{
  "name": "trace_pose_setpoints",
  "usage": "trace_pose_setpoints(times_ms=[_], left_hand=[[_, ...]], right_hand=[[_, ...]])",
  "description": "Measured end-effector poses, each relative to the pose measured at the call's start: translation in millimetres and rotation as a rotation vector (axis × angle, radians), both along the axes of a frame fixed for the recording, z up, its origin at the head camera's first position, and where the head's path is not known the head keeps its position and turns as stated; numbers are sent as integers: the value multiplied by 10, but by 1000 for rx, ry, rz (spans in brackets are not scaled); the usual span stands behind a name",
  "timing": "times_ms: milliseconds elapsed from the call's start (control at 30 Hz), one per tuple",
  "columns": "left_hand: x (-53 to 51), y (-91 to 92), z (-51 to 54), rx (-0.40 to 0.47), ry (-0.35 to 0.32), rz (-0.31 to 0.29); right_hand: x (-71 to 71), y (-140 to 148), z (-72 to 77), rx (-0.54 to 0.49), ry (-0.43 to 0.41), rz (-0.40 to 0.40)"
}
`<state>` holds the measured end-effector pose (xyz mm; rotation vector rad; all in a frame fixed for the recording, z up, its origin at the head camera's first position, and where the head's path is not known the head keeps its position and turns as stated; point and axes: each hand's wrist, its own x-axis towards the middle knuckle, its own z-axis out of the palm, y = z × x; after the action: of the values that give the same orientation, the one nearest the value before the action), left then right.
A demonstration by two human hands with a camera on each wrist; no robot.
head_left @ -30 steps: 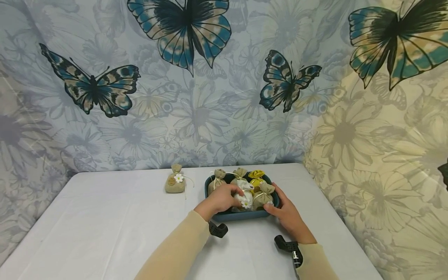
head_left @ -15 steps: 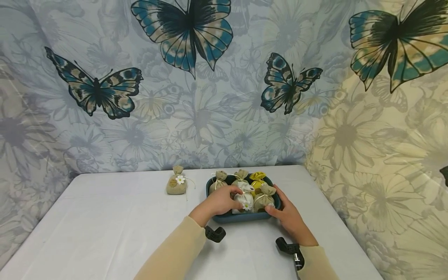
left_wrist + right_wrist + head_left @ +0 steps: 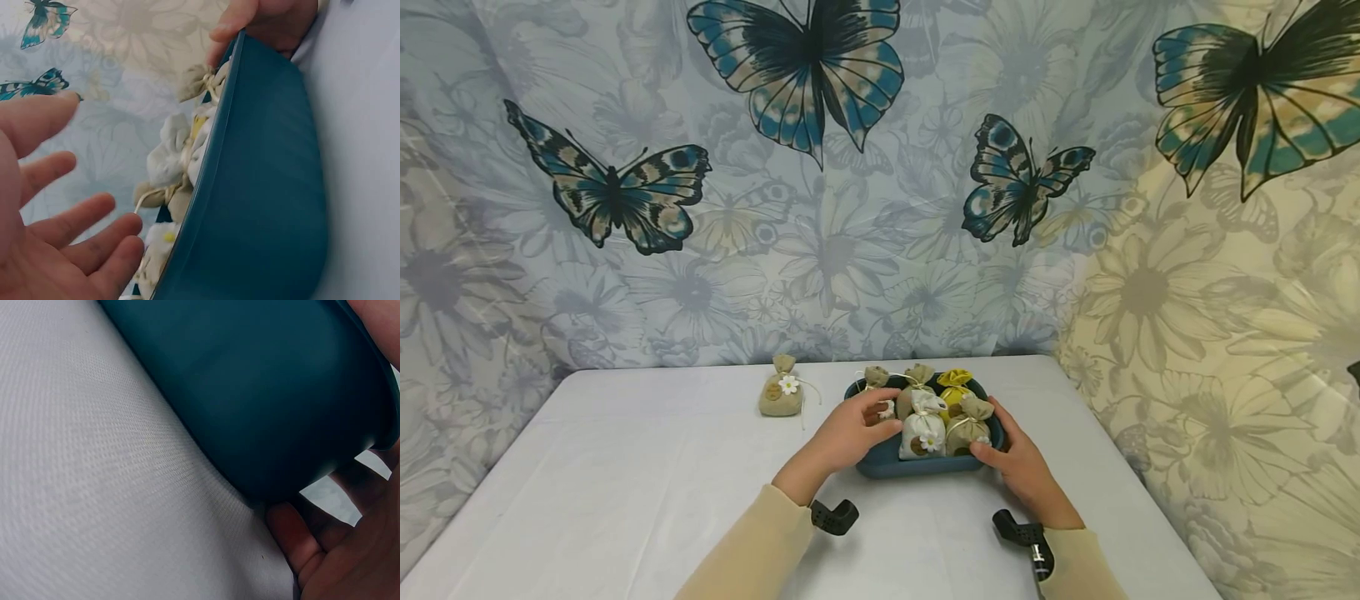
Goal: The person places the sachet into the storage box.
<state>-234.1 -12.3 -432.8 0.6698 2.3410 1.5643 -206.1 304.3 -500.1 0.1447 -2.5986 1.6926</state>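
Observation:
A dark teal tub (image 3: 917, 468) stands on the table, holding several small tied cloth pouches. At its front are a white pouch (image 3: 917, 432) with a daisy and a beige pouch (image 3: 967, 429); a yellow pouch (image 3: 955, 393) and further beige ones sit behind. My left hand (image 3: 850, 429) hovers over the tub's left end, holding nothing. In the left wrist view, that left hand (image 3: 75, 231) has its fingers spread beside the rim. My right hand (image 3: 1026, 467) grips the tub's right end, thumb at the rim. In the right wrist view, its fingers (image 3: 294, 540) reach the tub's base.
Left of the tub, a beige pouch (image 3: 781, 396) with a daisy and a string stands alone near the back of the white-covered table (image 3: 587, 492). A butterfly-print cloth (image 3: 850, 250) hangs right behind the table.
My left hand has let go of the white pouch and drawn back to the left, its fingers opening. The right hand keeps its grip on the tub. The view has shifted slightly.

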Motion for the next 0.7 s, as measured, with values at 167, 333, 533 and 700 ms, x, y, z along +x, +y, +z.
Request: trace_pose_setpoints(times_ms=[167,333,533,700], left_hand=[[11,-188,-6,93,62,38],[-32,-429,-36,140,117,153],[-136,-792,-90,159,143,308],[-176,-1045,-102,163,99,396]], right_hand=[[5,-8,14,0,7,-1],[-15,0,-16,25,8,-13],[-27,4,-47,34,15,-21],[-26,14,-60,28,18,-20]])
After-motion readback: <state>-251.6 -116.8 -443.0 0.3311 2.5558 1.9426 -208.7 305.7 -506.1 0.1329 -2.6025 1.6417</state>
